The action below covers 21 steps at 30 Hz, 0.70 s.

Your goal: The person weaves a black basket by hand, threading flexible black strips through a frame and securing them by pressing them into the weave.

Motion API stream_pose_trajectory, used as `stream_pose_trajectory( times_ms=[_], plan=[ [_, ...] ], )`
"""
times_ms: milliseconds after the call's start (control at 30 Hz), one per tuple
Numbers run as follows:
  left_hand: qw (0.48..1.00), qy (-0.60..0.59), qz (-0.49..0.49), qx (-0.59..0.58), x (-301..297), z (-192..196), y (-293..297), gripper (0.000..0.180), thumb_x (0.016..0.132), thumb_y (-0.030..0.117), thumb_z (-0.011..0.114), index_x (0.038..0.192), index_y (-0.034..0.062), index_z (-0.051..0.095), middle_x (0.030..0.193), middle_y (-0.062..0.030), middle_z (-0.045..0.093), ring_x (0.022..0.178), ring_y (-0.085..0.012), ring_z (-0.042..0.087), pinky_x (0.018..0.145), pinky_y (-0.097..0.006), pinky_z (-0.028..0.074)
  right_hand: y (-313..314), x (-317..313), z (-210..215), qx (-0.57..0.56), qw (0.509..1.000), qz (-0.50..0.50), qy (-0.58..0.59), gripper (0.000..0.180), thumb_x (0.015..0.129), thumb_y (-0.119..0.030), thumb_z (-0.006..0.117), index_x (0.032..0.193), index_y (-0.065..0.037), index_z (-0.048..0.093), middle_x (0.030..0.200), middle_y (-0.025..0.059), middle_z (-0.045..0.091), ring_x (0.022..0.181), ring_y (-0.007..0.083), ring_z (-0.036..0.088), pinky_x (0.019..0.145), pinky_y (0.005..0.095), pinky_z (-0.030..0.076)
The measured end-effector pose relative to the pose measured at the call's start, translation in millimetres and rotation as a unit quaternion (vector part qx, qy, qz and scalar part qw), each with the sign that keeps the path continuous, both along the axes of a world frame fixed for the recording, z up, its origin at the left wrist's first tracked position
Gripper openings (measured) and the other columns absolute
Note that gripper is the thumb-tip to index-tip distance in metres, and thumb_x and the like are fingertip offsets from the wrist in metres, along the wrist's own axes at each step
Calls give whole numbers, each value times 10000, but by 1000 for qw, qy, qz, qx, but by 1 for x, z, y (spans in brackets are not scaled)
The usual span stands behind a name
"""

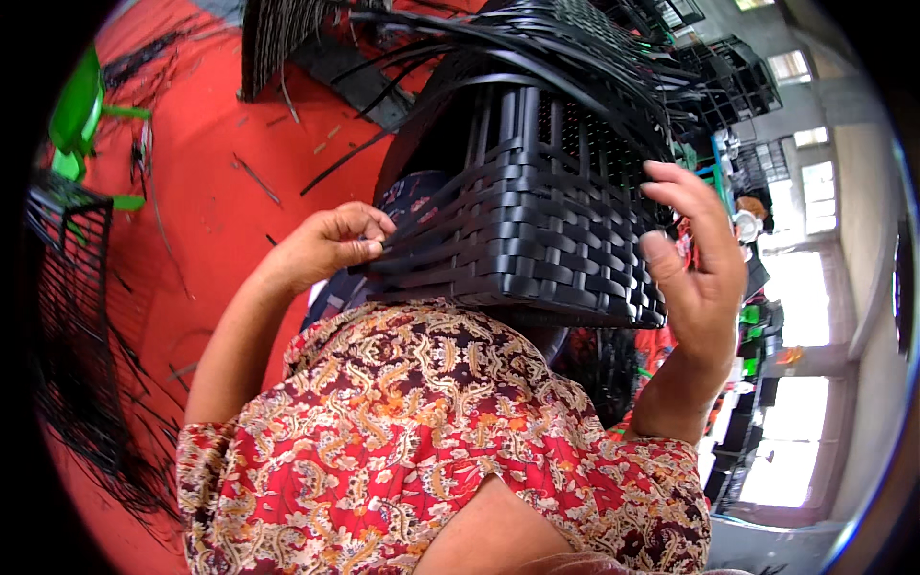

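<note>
A black basket of flat woven strips (537, 225) rests across my lap, one corner turned toward me. Loose strip ends (575, 72) fan out along its far side. My left hand (350, 235) is at the basket's left side, thumb and fingers pinched together on the end of a black strip (412, 244) that runs into the weave. My right hand (700, 254) is raised beside the basket's right side, thumb and fingers apart, with nothing seen between them.
Red floor (211, 192) spreads at the left, scattered with strip scraps. A green plastic chair (79, 110) and a black slatted frame (81, 249) stand at the far left. Another woven black piece (278, 43) is beyond the basket. Windows (795, 297) line the right wall.
</note>
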<state>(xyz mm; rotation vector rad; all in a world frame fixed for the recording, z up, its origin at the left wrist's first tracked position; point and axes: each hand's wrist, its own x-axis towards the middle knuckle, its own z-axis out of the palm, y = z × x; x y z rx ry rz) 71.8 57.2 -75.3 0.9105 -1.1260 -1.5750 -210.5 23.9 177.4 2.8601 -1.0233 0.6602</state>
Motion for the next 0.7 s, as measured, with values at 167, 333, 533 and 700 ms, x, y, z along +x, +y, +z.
stream_pose_trajectory(
  times_ms=[167, 333, 533, 700],
  plan=[
    [999, -3, -37, 22, 4, -11, -11, 163, 869, 8, 636, 1017, 76, 629, 1109, 12, 598, 921, -82, 546, 792, -237, 438, -2, 0, -22, 35, 997, 45, 59, 721, 744, -491, 728, 1265, -30, 538, 1307, 197, 518, 1208, 367, 484, 1022, 435, 367],
    [894, -244, 214, -309, 5, 66, -8, 309, 906, 49, 582, 1214, 21, 569, 1314, -127, 506, 1231, -194, 479, 994, -316, 390, 3, 4, -33, -5, 994, 89, 70, 829, 688, -564, 723, 1306, -54, 509, 1295, 210, 506, 1170, 390, 475, 1004, 470, 355],
    [832, -355, 120, -409, -44, 156, 3, 450, 902, 196, 597, 1298, -2, 518, 1405, -186, 449, 1265, -320, 475, 1052, -379, 359, 4, 12, -47, -58, 994, 89, 27, 714, 693, -516, 716, 1236, -81, 554, 1180, 215, 564, 1082, 380, 506, 935, 478, 375],
    [830, -369, 162, -385, -50, 151, 12, 405, 926, 155, 434, 1267, -32, 545, 1355, -203, 502, 1253, -315, 497, 1047, -388, 374, 10, 10, -63, -56, 993, 98, -42, 684, 715, -508, 712, 1236, -90, 565, 1233, 261, 518, 1127, 430, 478, 995, 530, 353]
  ],
)
